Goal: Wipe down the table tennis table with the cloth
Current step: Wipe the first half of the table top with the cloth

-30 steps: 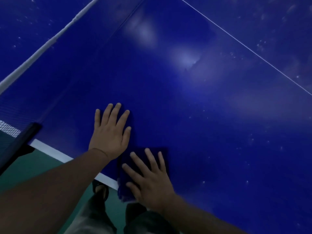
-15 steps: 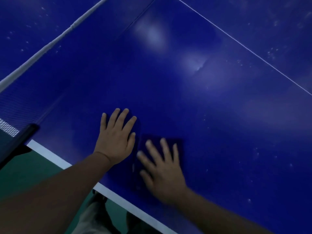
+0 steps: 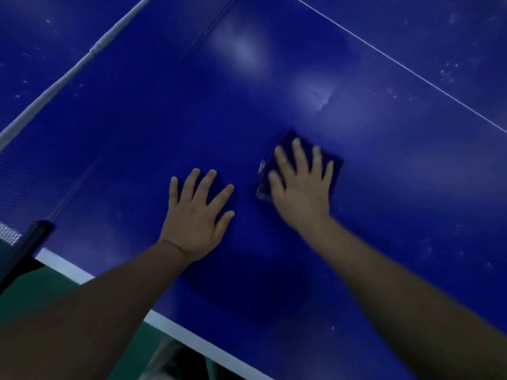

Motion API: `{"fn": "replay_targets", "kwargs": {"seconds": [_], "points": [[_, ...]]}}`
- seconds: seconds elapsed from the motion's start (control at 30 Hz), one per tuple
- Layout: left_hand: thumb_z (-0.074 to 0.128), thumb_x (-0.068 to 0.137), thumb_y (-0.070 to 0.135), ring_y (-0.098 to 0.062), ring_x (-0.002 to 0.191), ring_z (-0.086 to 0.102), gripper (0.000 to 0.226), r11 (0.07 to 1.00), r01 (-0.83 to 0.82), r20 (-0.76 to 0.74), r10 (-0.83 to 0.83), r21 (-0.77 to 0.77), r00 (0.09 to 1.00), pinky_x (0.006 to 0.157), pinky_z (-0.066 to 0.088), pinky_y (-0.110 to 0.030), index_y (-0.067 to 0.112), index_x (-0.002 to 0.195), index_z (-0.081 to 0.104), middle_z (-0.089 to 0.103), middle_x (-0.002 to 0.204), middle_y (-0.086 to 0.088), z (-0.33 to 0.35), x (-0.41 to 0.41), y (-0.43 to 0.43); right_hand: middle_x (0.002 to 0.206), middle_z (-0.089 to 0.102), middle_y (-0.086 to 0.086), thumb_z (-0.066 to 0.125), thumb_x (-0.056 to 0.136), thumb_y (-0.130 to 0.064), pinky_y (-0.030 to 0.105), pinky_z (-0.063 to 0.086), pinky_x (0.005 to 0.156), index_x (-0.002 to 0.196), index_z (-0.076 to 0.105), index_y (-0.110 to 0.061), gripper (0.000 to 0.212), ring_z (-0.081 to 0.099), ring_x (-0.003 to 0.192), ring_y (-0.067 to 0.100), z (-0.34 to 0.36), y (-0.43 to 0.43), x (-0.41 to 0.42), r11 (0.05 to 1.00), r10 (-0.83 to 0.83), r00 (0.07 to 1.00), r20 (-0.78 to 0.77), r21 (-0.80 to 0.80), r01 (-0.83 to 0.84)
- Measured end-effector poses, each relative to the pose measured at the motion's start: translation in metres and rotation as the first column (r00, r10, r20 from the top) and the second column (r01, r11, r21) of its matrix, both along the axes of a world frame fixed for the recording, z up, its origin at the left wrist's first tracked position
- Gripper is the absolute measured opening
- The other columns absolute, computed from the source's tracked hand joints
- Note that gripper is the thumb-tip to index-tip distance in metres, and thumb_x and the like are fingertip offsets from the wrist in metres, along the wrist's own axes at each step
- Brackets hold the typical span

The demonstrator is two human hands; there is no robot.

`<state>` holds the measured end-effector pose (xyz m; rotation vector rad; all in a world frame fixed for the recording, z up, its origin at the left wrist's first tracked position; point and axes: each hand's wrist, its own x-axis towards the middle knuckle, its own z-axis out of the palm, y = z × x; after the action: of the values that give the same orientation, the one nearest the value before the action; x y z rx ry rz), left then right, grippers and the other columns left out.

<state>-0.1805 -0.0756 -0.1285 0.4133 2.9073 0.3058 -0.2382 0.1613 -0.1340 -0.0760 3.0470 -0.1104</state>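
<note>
The blue table tennis table fills most of the view, dusty with pale specks toward the right. A folded dark blue cloth lies flat on it, near the middle. My right hand presses down on the cloth with straight, spread fingers and is blurred by motion. My left hand rests flat on the bare table surface, fingers spread, a little left of the cloth and not touching it.
The net with its white top band runs along the left, and its black post stands at the table's near edge. A white edge line borders the table above the green floor. A thin white centre line crosses the upper right.
My right hand has slid the cloth away from the near edge, up and to the right across the table. My left hand stays flat on the table.
</note>
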Motion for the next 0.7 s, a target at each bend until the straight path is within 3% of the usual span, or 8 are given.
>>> {"fn": "replay_targets", "kwargs": {"seconds": [0.13, 0.23, 0.33, 0.43, 0.53, 0.6, 0.7], "points": [[0.024, 0.102, 0.050, -0.037, 0.151, 0.016, 0.057, 0.999, 0.048, 0.022, -0.048, -0.018, 0.999, 0.118, 0.012, -0.066, 0.029, 0.152, 0.040, 0.028, 0.162, -0.012, 0.001, -0.028, 0.006, 0.169, 0.012, -0.006, 0.024, 0.105, -0.059, 0.065, 0.009, 0.120, 0.157, 0.026, -0.041, 0.055, 0.007, 0.155, 0.034, -0.001, -0.010, 0.089, 0.957, 0.288, 0.957, 0.034, -0.046, -0.287], [0.023, 0.102, 0.049, -0.036, 0.151, 0.016, 0.057, 0.996, 0.090, 0.023, -0.090, -0.022, 0.996, 0.119, 0.013, -0.065, 0.029, 0.153, 0.039, 0.028, 0.162, -0.011, 0.001, -0.052, 0.008, 0.167, 0.021, -0.007, 0.028, 0.104, -0.059, 0.064, 0.016, 0.118, 0.154, 0.033, -0.043, 0.052, 0.020, 0.153, 0.033, 0.002, 0.017, 0.041, 0.929, 0.370, 0.928, 0.048, -0.046, -0.368], [0.021, 0.102, 0.050, -0.034, 0.151, 0.014, 0.056, 0.991, 0.133, 0.023, -0.133, -0.030, 0.991, 0.120, 0.010, -0.064, 0.032, 0.153, 0.037, 0.026, 0.163, -0.010, -0.001, -0.077, 0.014, 0.164, 0.029, -0.002, 0.033, 0.100, -0.055, 0.065, 0.022, 0.115, 0.152, 0.040, -0.039, 0.054, 0.028, 0.148, 0.037, 0.009, 0.051, -0.046, 0.978, 0.207, 0.978, 0.036, 0.029, -0.208], [0.021, 0.101, 0.050, -0.033, 0.151, 0.013, 0.056, 0.982, 0.188, 0.013, -0.187, -0.026, 0.982, 0.120, 0.009, -0.063, 0.032, 0.153, 0.036, 0.025, 0.163, -0.010, -0.003, -0.102, 0.025, 0.169, 0.013, -0.006, 0.024, 0.104, -0.056, 0.064, 0.012, 0.120, 0.157, 0.023, -0.043, 0.055, 0.013, 0.153, 0.034, 0.012, 0.076, -0.122, 0.998, -0.063, 0.995, 0.075, 0.028, 0.061], [0.018, 0.100, 0.050, -0.033, 0.151, 0.012, 0.058, 0.972, 0.231, 0.013, -0.231, -0.034, 0.973, 0.120, 0.008, -0.063, 0.032, 0.153, 0.035, 0.023, 0.163, -0.010, -0.003, -0.125, 0.036, 0.169, 0.007, -0.007, 0.022, 0.103, -0.057, 0.064, 0.005, 0.121, 0.158, 0.016, -0.043, 0.057, 0.006, 0.154, 0.036, 0.008, 0.046, -0.120, 0.960, -0.281, 0.956, 0.087, 0.016, 0.281], [0.017, 0.100, 0.050, -0.034, 0.151, 0.014, 0.059, 0.968, 0.249, 0.015, -0.249, -0.040, 0.968, 0.120, 0.010, -0.064, 0.031, 0.153, 0.036, 0.024, 0.163, -0.010, -0.002, -0.138, 0.043, 0.169, 0.014, -0.003, 0.023, 0.102, -0.057, 0.065, 0.008, 0.120, 0.158, 0.023, -0.040, 0.058, 0.010, 0.154, 0.038, 0.005, 0.016, -0.065, 0.969, -0.247, 0.968, 0.033, 0.019, 0.246], [0.018, 0.099, 0.048, -0.036, 0.151, 0.018, 0.060, 0.952, 0.301, 0.021, -0.300, -0.062, 0.954, 0.118, 0.013, -0.066, 0.029, 0.152, 0.039, 0.028, 0.162, -0.013, -0.001, -0.157, 0.053, 0.168, 0.015, -0.006, 0.019, 0.103, -0.061, 0.066, 0.011, 0.118, 0.156, 0.026, -0.043, 0.056, 0.011, 0.154, 0.036, 0.004, 0.005, 0.004, 0.998, -0.056, 0.996, 0.074, -0.028, 0.058]]}}
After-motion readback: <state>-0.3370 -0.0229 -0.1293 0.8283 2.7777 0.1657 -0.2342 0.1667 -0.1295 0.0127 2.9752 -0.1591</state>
